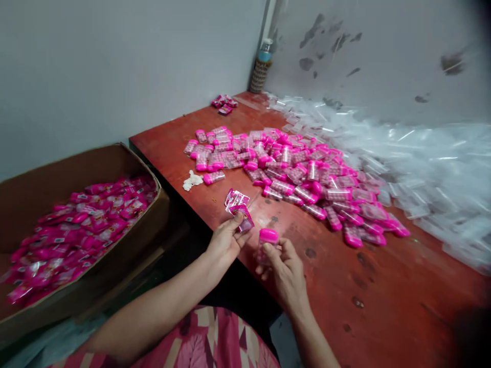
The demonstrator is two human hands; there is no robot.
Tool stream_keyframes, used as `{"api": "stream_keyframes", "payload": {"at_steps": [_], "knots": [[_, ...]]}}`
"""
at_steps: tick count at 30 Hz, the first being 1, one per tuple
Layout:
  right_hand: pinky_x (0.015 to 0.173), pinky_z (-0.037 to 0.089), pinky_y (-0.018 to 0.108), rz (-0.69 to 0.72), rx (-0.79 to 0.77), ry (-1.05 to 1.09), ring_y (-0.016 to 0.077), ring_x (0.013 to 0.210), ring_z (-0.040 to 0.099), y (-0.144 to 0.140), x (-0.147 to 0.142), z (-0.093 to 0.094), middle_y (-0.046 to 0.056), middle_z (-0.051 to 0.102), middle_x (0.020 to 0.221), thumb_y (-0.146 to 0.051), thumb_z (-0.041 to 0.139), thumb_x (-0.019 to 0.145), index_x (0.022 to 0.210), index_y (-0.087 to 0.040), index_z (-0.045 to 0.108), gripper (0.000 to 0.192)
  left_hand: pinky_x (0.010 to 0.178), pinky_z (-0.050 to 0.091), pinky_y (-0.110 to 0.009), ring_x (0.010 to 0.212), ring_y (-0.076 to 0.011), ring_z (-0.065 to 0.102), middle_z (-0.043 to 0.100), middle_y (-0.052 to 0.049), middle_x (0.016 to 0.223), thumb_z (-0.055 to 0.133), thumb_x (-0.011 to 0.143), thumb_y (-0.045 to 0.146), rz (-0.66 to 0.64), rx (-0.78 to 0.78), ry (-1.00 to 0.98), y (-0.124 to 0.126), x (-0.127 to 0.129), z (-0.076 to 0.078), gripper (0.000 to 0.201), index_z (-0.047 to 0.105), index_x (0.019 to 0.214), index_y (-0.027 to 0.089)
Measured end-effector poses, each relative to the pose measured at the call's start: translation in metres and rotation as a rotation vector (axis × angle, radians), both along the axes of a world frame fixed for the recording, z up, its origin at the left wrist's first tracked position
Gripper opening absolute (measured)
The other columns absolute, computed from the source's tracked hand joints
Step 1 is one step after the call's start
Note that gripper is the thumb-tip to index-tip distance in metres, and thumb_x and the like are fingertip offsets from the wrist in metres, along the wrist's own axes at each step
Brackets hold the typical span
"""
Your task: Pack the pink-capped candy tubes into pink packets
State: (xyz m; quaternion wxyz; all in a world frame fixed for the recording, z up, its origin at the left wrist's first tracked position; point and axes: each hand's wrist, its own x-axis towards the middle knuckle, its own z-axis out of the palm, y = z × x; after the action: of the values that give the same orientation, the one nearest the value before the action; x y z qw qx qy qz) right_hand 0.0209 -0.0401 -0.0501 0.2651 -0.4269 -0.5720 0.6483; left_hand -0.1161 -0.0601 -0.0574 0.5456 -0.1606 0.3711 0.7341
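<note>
My left hand (226,241) pinches a few small pink foil packets (238,207) just above the near edge of the red-brown table (383,286). My right hand (284,268) grips a small clear container with a pink cap (267,239), held upright close beside the packets. A large heap of the same pink-capped containers (299,174) lies on the table beyond both hands.
An open cardboard box (115,158) full of pink packets (76,230) sits at my left. Clear plastic pieces (422,163) pile up along the right wall. A crumpled white scrap (192,180), several stray pink packets (224,104) and a bottle (262,66) lie farther back.
</note>
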Motion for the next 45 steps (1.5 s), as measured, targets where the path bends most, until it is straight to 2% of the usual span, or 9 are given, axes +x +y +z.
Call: {"api": "stream_keyframes", "payload": {"at_steps": [2, 8, 15, 21, 26, 32, 34, 38, 45], "knots": [[0.036, 0.042, 0.019, -0.023, -0.073, 0.056, 0.0103, 0.042, 0.055, -0.011, -0.011, -0.002, -0.003, 0.06, 0.064, -0.042, 0.053, 0.078, 0.09, -0.02, 0.044, 0.026, 0.059, 0.053, -0.026, 0.059, -0.0137, 0.062, 0.063, -0.004, 0.065, 0.064, 0.07, 0.014, -0.005, 0.018, -0.007, 0.0, 0.001, 0.001, 0.008, 0.057, 0.07, 0.012], [0.036, 0.045, 0.019, -0.099, -0.075, 0.048, 0.0097, 0.041, 0.055, -0.014, -0.021, -0.008, -0.003, 0.059, 0.06, -0.04, 0.055, 0.077, 0.087, -0.019, 0.046, 0.025, 0.052, 0.048, -0.02, 0.053, -0.0099, 0.058, 0.06, -0.002, 0.061, 0.071, 0.063, 0.021, -0.049, 0.058, 0.035, -0.001, 0.008, 0.006, 0.021, 0.054, 0.069, 0.011], [0.034, 0.043, 0.017, -0.076, -0.111, 0.118, 0.009, 0.038, 0.054, -0.014, -0.027, -0.011, -0.004, 0.059, 0.058, -0.039, 0.059, 0.075, 0.08, -0.019, 0.044, 0.025, 0.03, 0.03, -0.018, 0.032, -0.0074, 0.042, 0.049, 0.004, 0.044, 0.07, 0.058, 0.042, -0.21, 0.095, 0.319, -0.009, 0.012, 0.013, 0.036, 0.049, 0.062, 0.013], [0.037, 0.043, 0.017, -0.081, -0.031, 0.126, 0.0088, 0.04, 0.055, -0.016, -0.028, -0.012, -0.005, 0.059, 0.057, -0.036, 0.058, 0.077, 0.081, -0.02, 0.045, 0.021, 0.032, 0.035, -0.021, 0.033, -0.0107, 0.048, 0.055, 0.001, 0.045, 0.072, 0.057, 0.037, -0.4, 0.122, 0.48, -0.014, 0.0, 0.012, 0.032, 0.054, 0.065, 0.012], [0.038, 0.042, 0.017, -0.105, 0.057, 0.091, 0.0084, 0.041, 0.054, -0.015, -0.026, -0.011, -0.005, 0.059, 0.054, -0.034, 0.059, 0.076, 0.08, -0.019, 0.047, 0.02, 0.036, 0.037, -0.021, 0.036, -0.0108, 0.05, 0.056, -0.001, 0.046, 0.073, 0.057, 0.034, -0.474, 0.141, 0.547, -0.015, -0.006, 0.011, 0.029, 0.058, 0.063, 0.01], [0.029, 0.034, 0.016, 0.0, -0.162, 0.257, 0.008, 0.033, 0.05, -0.01, -0.024, -0.016, -0.004, 0.06, 0.055, -0.037, 0.058, 0.076, 0.076, -0.019, 0.046, 0.022, 0.042, 0.044, -0.027, 0.04, -0.0149, 0.055, 0.059, -0.004, 0.048, 0.069, 0.062, 0.033, -0.68, 0.21, 0.509, -0.017, -0.015, 0.014, 0.026, 0.061, 0.061, 0.008], [0.031, 0.035, 0.016, -0.046, -0.1, 0.202, 0.0078, 0.034, 0.049, -0.011, -0.024, -0.014, -0.005, 0.059, 0.053, -0.036, 0.059, 0.075, 0.076, -0.019, 0.046, 0.021, 0.045, 0.045, -0.027, 0.043, -0.0148, 0.056, 0.061, -0.005, 0.051, 0.07, 0.061, 0.031, -0.671, 0.203, 0.499, -0.017, -0.016, 0.014, 0.024, 0.062, 0.063, 0.008], [0.034, 0.038, 0.016, -0.093, 0.073, 0.036, 0.0079, 0.038, 0.049, -0.014, -0.023, -0.009, -0.004, 0.058, 0.052, -0.035, 0.063, 0.072, 0.079, -0.019, 0.05, 0.021, 0.053, 0.047, -0.026, 0.049, -0.0127, 0.057, 0.063, -0.006, 0.057, 0.073, 0.057, 0.027, -0.491, 0.128, 0.471, -0.016, -0.013, 0.012, 0.024, 0.064, 0.065, 0.007], [0.025, 0.03, 0.014, -0.018, -0.196, 0.276, 0.0066, 0.029, 0.046, -0.009, -0.023, -0.019, -0.004, 0.059, 0.052, -0.038, 0.061, 0.073, 0.071, -0.018, 0.047, 0.024, 0.041, 0.043, -0.025, 0.039, -0.0124, 0.053, 0.056, -0.003, 0.048, 0.069, 0.062, 0.033, -0.609, 0.193, 0.444, -0.019, -0.009, 0.009, 0.028, 0.06, 0.058, 0.007]]}}
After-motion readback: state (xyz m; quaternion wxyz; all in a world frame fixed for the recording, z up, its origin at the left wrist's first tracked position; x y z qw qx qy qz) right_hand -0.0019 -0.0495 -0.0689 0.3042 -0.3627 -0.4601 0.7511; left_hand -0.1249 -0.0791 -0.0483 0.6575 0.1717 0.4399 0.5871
